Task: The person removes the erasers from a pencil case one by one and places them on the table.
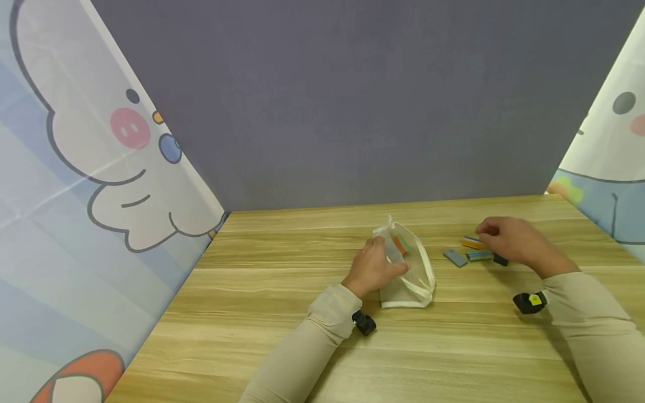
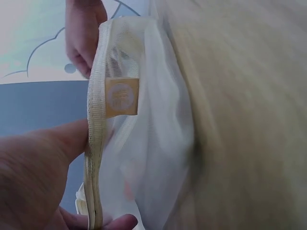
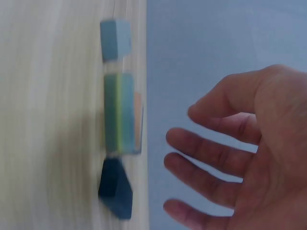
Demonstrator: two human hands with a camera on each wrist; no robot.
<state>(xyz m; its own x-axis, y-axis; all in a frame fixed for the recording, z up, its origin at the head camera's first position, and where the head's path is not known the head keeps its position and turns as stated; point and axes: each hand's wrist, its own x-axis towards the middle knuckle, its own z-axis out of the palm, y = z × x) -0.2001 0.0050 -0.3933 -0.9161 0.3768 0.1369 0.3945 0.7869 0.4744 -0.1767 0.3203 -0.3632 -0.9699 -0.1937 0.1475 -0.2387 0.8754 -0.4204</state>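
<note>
My left hand point(image 1: 374, 267) grips the rim of a white mesh zipper pouch point(image 1: 420, 263). In the left wrist view, the pouch's zipper edge point(image 2: 96, 115) runs between thumb and fingers, beside a tan label point(image 2: 122, 97). An orange-and-green block point(image 1: 400, 245) shows through the mesh. My right hand point(image 1: 511, 240), fingers loosely bent and apart, hovers above several small eraser-like blocks and holds nothing. These are a grey block point(image 1: 456, 258), a blue-green striped block point(image 3: 119, 112), a yellow-orange block with a blue edge point(image 1: 472, 242) and a black block point(image 3: 115, 188).
The blocks lie on a wood-grain table point(image 1: 252, 313), to the right of the pouch. A grey panel point(image 1: 353, 101) stands along the table's back edge. Cartoon-printed cloths point(image 1: 65, 224) hang at both sides.
</note>
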